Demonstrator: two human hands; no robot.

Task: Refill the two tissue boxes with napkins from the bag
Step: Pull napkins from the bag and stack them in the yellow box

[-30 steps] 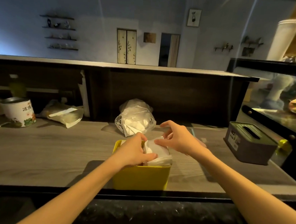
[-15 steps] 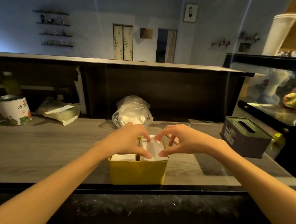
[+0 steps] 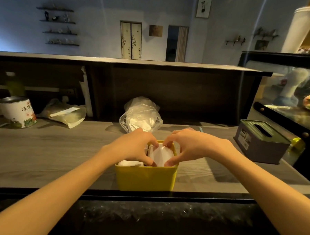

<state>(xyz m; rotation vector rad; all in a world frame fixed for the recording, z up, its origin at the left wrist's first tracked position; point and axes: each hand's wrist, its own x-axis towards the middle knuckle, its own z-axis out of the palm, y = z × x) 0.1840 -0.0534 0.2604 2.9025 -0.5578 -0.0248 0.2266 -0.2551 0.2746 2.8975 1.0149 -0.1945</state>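
Observation:
A yellow open-topped tissue box [image 3: 145, 178] stands at the near edge of the wooden counter [image 3: 50, 153]. White napkins [image 3: 160, 154] fill it. My left hand [image 3: 133, 146] and my right hand [image 3: 190, 146] sit over the box, thumb and fingers of each pinching the same napkin stack from either side. A clear plastic bag [image 3: 141, 115] with white napkins lies just behind the box. A dark grey tissue box [image 3: 262, 142] with a slotted lid stands apart at the right.
At the far left of the counter are a white printed tin [image 3: 18, 113] and a flat plastic packet [image 3: 64, 115]. A dark raised shelf wall [image 3: 170, 93] runs behind. A glass display case [image 3: 291, 99] stands at the right.
Both hands have sunk lower into the yellow box, pressing the napkin stack down between them. The view has shifted slightly.

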